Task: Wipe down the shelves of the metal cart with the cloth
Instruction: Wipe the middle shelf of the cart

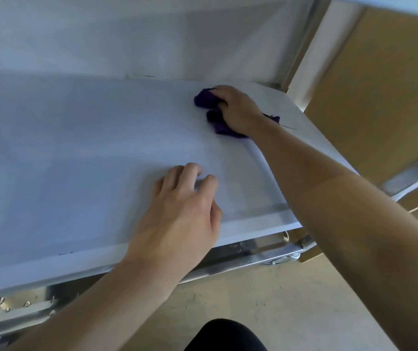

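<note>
My right grip (238,110) clutches the soft, limp cloth (209,107), bunched far right on the shelf (76,148); my left grip (185,211) rests loose, empty.

Pale shelf (76,148) bears purple cloth (205,101), far right.
</note>
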Available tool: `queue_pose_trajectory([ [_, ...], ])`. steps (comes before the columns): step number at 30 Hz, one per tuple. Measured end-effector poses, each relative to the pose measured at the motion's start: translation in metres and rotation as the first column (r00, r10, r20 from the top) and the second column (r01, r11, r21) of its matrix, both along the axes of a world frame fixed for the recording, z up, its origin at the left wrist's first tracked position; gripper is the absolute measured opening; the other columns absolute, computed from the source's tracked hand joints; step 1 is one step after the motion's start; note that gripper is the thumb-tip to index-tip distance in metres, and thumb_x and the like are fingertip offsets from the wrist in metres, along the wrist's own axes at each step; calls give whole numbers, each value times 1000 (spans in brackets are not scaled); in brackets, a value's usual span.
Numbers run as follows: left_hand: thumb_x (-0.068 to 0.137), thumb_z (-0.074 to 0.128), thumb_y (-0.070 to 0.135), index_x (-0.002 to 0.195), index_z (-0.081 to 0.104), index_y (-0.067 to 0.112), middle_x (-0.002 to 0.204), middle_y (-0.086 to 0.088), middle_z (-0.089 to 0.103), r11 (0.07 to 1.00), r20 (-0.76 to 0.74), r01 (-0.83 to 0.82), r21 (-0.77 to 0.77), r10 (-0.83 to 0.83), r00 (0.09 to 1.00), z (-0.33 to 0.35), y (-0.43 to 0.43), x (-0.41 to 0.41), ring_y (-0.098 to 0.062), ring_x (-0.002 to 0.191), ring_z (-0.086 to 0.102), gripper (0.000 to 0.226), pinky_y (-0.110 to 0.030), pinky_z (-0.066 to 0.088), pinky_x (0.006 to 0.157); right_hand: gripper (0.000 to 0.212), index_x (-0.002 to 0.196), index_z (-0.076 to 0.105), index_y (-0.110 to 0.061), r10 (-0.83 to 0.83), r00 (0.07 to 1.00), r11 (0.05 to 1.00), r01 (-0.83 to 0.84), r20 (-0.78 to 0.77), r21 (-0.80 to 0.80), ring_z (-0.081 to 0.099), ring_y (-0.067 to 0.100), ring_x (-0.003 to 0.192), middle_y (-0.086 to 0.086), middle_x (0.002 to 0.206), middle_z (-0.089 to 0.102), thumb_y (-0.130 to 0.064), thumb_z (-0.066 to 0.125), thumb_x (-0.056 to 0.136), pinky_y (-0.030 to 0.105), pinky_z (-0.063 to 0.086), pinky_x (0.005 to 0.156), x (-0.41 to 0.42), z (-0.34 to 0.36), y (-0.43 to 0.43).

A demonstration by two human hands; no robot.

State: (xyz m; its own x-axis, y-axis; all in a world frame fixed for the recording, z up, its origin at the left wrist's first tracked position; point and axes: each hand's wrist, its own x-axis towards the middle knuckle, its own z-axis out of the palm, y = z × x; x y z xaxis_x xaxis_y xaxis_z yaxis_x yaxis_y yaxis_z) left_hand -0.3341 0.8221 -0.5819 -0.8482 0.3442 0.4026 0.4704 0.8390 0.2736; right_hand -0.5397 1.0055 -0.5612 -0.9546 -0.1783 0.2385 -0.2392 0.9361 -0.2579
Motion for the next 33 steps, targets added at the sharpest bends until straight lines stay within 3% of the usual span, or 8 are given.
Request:
queue_pose_trajectory([
  [5,86,39,21,95,60,12,108,-7,54,999,-10,20,-35,-21,1000,0,-2,0,-28,97,53,25,-40,44,83,35,118,68,-19,-72,997,990,76,-40,120,59,8,83,-3,109,66,-14,44,93,21,52,77,4,-1,48],
  [9,80,38,24,82,55,14,90,-5,52,997,-28,-11,-79,9,1000,8,1,-5,-29,82,48,21,-40,42,68,29,99,75,-16,-379,899,867,428,219,-256,55,11,62,1,95,69,-16,50,86,15,46,45,13,13,75],
  [11,77,43,24,78,50,15,85,-7,49,995,-47,-7,-101,2,999,13,6,-14,-30,77,46,12,-37,37,63,28,98,71,-29,-466,823,601,563,323,-567,49,3,63,-3,98,62,-17,48,88,3,40,43,2,17,68],
  [18,79,41,28,97,62,11,101,-7,59,996,0,16,-87,-16,1000,8,37,-49,-33,94,52,32,-45,42,77,45,132,58,-19,-42,995,994,50,86,-94,54,16,120,-2,136,56,-1,41,94,22,38,104,28,8,53],
  [22,80,39,28,97,63,13,103,-5,59,998,-33,26,-53,-28,999,4,39,-50,-31,97,52,33,-45,42,79,31,104,71,-9,-172,979,938,197,111,-286,59,16,67,4,98,70,-19,49,86,25,46,56,21,6,90],
  [27,75,31,27,84,57,13,94,-9,58,999,-54,27,-31,-28,998,4,49,-50,-33,89,51,31,-44,41,73,27,87,68,-32,-495,832,749,555,250,-361,41,2,62,0,97,57,-17,45,89,17,35,59,-16,21,76],
  [31,75,33,27,86,57,14,96,-8,57,999,-49,30,-32,-31,998,4,48,-49,-33,92,50,29,-45,41,76,33,100,74,-26,-75,986,936,120,146,-332,64,25,67,13,98,72,-19,44,89,29,52,58,-19,9,7],
  [33,76,36,25,84,55,14,93,-7,56,999,-39,32,-29,-33,999,4,46,-49,-32,90,50,24,-45,41,75,41,123,64,-22,101,986,987,-82,135,-140,61,21,105,7,129,62,-7,41,93,23,45,90,-11,6,-18],
])
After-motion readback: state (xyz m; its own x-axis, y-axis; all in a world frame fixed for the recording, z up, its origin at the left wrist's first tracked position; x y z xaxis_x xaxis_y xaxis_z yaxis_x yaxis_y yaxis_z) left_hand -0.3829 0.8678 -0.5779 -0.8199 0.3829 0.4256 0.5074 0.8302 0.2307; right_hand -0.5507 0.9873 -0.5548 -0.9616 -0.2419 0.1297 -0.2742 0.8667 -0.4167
